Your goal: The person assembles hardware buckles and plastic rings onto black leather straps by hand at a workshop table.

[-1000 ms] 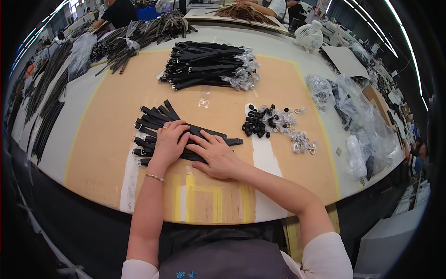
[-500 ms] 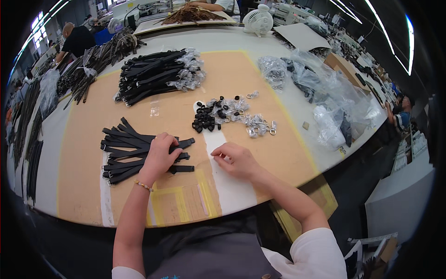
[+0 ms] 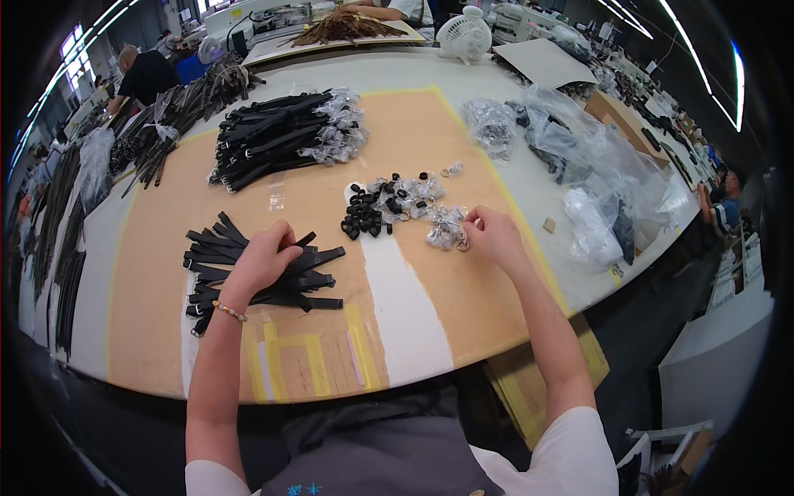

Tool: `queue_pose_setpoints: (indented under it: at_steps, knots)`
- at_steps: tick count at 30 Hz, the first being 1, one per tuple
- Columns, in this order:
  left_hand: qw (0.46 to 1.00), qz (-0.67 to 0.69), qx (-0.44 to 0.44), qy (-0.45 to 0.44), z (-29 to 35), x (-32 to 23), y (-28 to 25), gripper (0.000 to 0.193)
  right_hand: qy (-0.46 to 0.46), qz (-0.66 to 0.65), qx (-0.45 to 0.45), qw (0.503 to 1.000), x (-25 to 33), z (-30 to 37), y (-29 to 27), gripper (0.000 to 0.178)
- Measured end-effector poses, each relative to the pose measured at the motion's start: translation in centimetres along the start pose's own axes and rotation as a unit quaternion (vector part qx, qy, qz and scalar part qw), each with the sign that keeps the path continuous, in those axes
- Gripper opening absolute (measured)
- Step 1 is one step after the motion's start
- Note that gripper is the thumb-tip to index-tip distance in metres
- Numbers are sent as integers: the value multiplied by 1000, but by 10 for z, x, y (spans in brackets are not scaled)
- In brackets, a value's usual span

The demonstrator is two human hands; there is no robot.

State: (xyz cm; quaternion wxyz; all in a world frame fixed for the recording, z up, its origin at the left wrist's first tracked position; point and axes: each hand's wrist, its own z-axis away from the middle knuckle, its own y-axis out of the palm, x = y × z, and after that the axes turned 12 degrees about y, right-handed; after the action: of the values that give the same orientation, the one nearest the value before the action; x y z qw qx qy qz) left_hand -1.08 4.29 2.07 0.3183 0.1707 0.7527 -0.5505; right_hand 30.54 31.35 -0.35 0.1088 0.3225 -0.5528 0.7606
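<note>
On the table a fan of black straps [image 3: 227, 273] with metal buckles lies at the left. My left hand [image 3: 263, 258] is over it, fingers closed on one black strap [image 3: 307, 239] whose end sticks out past the fingertips. My right hand [image 3: 495, 238] reaches the right edge of a group of metal clasps [image 3: 445, 227] wrapped in clear plastic. Its thumb and fingers are pinched together there; what is between them is too small to make out. Left of the clasps sits a pile of small black loops [image 3: 362, 213].
A larger stack of black straps [image 3: 273, 136], ends wrapped in plastic, lies farther back. Clear plastic bags [image 3: 591, 223] and a cardboard box [image 3: 620, 124] stand at the right, a white fan [image 3: 463, 37] at the far edge. Long dark strips [image 3: 153, 136] cover the left side.
My right hand has moved right and away from me, from the white strip to the clasps. My left hand has shifted slightly left and lifted a strap end.
</note>
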Motion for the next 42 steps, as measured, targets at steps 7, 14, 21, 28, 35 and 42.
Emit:
queue_pose_setpoints:
  at_steps: [7,14,21,28,35,42]
  knots:
    - [982,-183,41,-21,19,-59,-54,18,-239,15,0,971,34,-63,37,14]
    - [976,-173,-79,108,48,-47,-32,16,-260,123,43,957,45,-71,47,13]
    - [934,-299,-171,99,38,-61,-126,14,-269,64,-56,959,39,-59,40,15]
    - [891,-361,-239,138,84,-103,-161,12,-323,-188,269,888,127,75,93,20]
    - [952,-244,-95,161,110,-82,-84,14,-381,-118,442,804,173,136,213,28]
    - [984,-52,-36,169,130,-44,-28,25,-230,-238,464,822,194,96,236,26]
